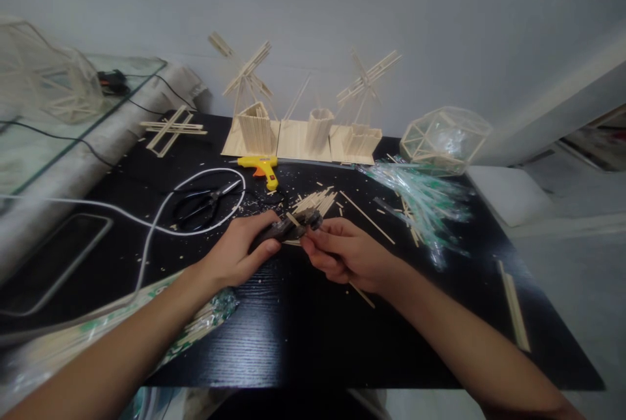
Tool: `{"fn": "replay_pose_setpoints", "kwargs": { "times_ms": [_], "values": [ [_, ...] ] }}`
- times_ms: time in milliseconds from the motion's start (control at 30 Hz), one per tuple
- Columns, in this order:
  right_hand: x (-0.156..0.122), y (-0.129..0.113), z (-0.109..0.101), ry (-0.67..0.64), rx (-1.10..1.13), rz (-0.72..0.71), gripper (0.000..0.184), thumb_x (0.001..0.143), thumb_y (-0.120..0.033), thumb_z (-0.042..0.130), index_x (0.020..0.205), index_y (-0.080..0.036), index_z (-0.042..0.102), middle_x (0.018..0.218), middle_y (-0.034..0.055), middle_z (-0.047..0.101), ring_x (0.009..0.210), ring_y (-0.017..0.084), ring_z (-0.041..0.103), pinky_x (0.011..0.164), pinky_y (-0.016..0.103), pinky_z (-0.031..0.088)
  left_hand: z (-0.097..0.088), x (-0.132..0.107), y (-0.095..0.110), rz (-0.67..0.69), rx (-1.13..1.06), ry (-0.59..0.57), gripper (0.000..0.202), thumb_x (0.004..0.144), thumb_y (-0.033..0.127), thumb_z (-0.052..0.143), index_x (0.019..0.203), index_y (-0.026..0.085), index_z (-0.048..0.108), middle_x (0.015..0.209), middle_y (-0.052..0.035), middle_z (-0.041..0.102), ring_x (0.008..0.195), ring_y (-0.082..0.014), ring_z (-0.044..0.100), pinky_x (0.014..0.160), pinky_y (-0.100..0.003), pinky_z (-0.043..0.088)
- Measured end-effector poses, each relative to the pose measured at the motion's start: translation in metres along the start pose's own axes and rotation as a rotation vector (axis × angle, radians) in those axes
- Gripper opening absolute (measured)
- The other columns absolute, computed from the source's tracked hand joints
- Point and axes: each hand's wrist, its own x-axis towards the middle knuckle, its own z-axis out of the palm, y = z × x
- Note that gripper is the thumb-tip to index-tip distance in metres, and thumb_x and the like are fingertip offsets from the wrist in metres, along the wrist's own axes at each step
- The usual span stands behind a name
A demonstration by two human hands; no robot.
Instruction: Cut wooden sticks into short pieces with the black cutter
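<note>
A dark plier-like cutting tool (280, 229) lies in my left hand (247, 244), the fingers wrapped around its handles. Its head points right, toward my right hand (345, 252), whose fingers are pinched together right beside it. A thin wooden stick (362, 295) comes out below my right hand, and a short piece of stick shows across the tool's head, apparently the same one. My fingers hide the part between. Just behind the tool is a loose pile of short cut sticks (315, 201).
Behind stand wooden stick windmill models (257, 130) on bases. A yellow glue gun (261, 165), black-handled scissors (208, 203) and a white cable (161, 211) lie left of centre. Bagged sticks lie on the right (420, 192) and front left (205, 315); a geometric frame (447, 139) stands back right.
</note>
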Motion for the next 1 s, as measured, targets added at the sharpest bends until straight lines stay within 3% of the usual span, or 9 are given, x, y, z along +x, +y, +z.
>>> {"fn": "replay_pose_setpoints", "kwargs": {
  "times_ms": [233,667,767,900,1000],
  "values": [
    [0.001,-0.001,-0.001,0.040,0.023,-0.019,0.031,0.095,-0.043,0.065,0.081,-0.017,0.057,0.055,-0.0106,0.038,0.042,0.004,0.013,0.034,0.015,0.011,0.001,0.000,0.004,-0.078,0.049,-0.014,0.046,0.100,0.054,0.036,0.090,0.016,0.061,0.070,0.0009,0.055,0.062,-0.0156,0.049,0.062,-0.029,0.037],
    [0.005,-0.005,0.000,0.087,0.028,-0.026,0.033,0.093,-0.045,0.068,0.080,-0.017,0.056,0.055,-0.0108,0.036,0.043,0.003,0.014,0.034,0.014,0.012,0.005,0.000,0.002,-0.174,0.065,-0.020,0.047,0.102,0.052,0.033,0.086,0.017,0.059,0.067,0.0032,0.051,0.062,-0.0144,0.048,0.063,-0.028,0.034],
    [0.004,-0.005,0.000,0.139,-0.108,-0.074,0.034,0.094,-0.047,0.065,0.081,-0.016,0.059,0.058,-0.0083,0.043,0.042,0.002,0.025,0.034,0.013,0.021,0.005,0.002,0.002,-0.193,0.059,-0.028,0.048,0.102,0.053,0.033,0.085,0.017,0.059,0.067,0.0038,0.048,0.062,-0.0139,0.047,0.064,-0.028,0.034],
    [0.001,-0.010,-0.002,0.272,-0.385,-0.262,0.028,0.087,-0.040,0.076,0.096,-0.018,0.060,0.082,-0.0006,0.060,0.058,0.009,0.057,0.044,0.019,0.051,0.005,0.004,0.004,-0.210,-0.004,-0.031,0.050,0.103,0.055,0.031,0.078,0.018,0.054,0.066,0.0040,0.047,0.062,-0.0131,0.046,0.063,-0.028,0.033],
    [-0.001,-0.015,-0.006,0.266,-0.379,-0.354,0.057,0.074,-0.025,0.088,0.120,-0.026,0.055,0.117,0.0041,0.061,0.079,0.013,0.066,0.058,0.026,0.063,0.005,0.003,0.006,-0.219,-0.076,-0.049,0.052,0.103,0.056,0.031,0.072,0.019,0.049,0.063,0.0045,0.045,0.059,-0.0124,0.043,0.061,-0.027,0.031]
  ]
}}
